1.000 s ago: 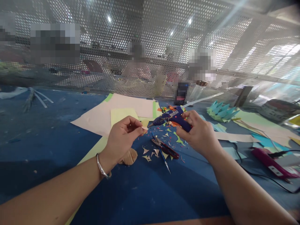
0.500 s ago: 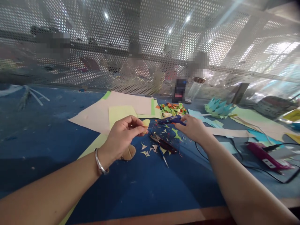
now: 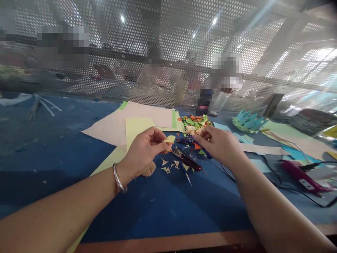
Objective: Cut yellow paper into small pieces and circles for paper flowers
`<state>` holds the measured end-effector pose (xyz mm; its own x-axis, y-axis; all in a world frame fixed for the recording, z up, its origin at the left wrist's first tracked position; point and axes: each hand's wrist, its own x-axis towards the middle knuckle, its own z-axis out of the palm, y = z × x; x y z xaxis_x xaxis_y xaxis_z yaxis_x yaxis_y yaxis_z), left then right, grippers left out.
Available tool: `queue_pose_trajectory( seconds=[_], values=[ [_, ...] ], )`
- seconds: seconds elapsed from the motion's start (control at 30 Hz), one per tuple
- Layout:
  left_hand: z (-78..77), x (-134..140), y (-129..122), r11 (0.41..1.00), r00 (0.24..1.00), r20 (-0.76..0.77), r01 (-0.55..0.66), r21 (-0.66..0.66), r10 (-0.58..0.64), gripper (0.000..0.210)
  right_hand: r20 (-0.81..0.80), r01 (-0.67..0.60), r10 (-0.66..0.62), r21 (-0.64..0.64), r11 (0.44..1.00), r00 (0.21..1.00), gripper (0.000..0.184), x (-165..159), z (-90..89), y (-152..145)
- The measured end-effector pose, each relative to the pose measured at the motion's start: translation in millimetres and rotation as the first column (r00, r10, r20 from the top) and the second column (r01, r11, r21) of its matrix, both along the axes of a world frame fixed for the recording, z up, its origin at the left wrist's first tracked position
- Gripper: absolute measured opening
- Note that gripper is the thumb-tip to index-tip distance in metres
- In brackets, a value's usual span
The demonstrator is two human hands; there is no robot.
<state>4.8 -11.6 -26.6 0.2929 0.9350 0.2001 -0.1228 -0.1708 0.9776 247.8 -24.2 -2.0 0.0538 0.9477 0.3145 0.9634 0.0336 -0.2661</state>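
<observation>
My left hand (image 3: 151,147), with a silver bangle at its wrist, pinches a small pale yellow piece of paper (image 3: 170,139) between thumb and fingers. My right hand (image 3: 217,142) is closed round the handles of blue-handled scissors (image 3: 202,146), whose dark blades point left, close to the paper. Whether blades and paper touch, I cannot tell. Below them lies a dark-red-handled cutting tool (image 3: 191,163) across a slim blue pointed tool (image 3: 185,172). Pale paper offcuts (image 3: 166,169) are scattered nearby. Under my left wrist sits a partly hidden tan round piece (image 3: 149,170).
Pale sheets (image 3: 107,128) and a yellow sheet (image 3: 137,123) lie behind my left hand. Green and orange paper scraps (image 3: 196,121) form a heap at the back. Further right are a spiky blue paper form (image 3: 249,121), a glass jar (image 3: 221,102) and a magenta power strip (image 3: 302,175) with cables.
My right hand has lifted the scissors off the scraps and turned them, blades nearer the yellow piece. My left hand has shifted slightly right, still pinching the paper. The view has shifted a little.
</observation>
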Motion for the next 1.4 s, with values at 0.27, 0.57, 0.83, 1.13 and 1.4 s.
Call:
queue_pose_trajectory(
  seconds=[0.27,0.57,0.83,1.13,1.4],
  values=[
    [-5.4,1.3,1.6,0.995,0.990,-0.101,0.099,0.023,-0.097,0.022,-0.393,-0.464,0.457,0.083,0.882,0.798,0.031,-35.6,-2.0,-19.9],
    [-6.8,5.7,-2.1,1.000,0.989,-0.148,0.024,0.007,-0.022,0.028,-0.287,-0.558,0.567,0.119,0.821,0.772,0.010,-42.3,-7.4,-23.6],
    [-5.3,6.2,-5.4,0.996,0.993,-0.072,0.087,-0.025,-0.089,0.025,-0.256,-0.558,0.572,0.133,0.819,0.779,0.011,-42.9,-10.2,-24.7],
    [-3.5,3.0,-4.7,0.992,0.989,-0.080,0.123,-0.005,-0.123,0.033,-0.259,-0.536,0.556,0.149,0.831,0.790,0.013,-39.8,-11.7,-24.3],
    [-5.4,2.6,-3.0,0.992,0.993,-0.034,0.113,-0.048,-0.115,0.025,-0.260,-0.547,0.556,0.113,0.829,0.789,0.015,-40.3,-8.2,-27.9]
  ],
)
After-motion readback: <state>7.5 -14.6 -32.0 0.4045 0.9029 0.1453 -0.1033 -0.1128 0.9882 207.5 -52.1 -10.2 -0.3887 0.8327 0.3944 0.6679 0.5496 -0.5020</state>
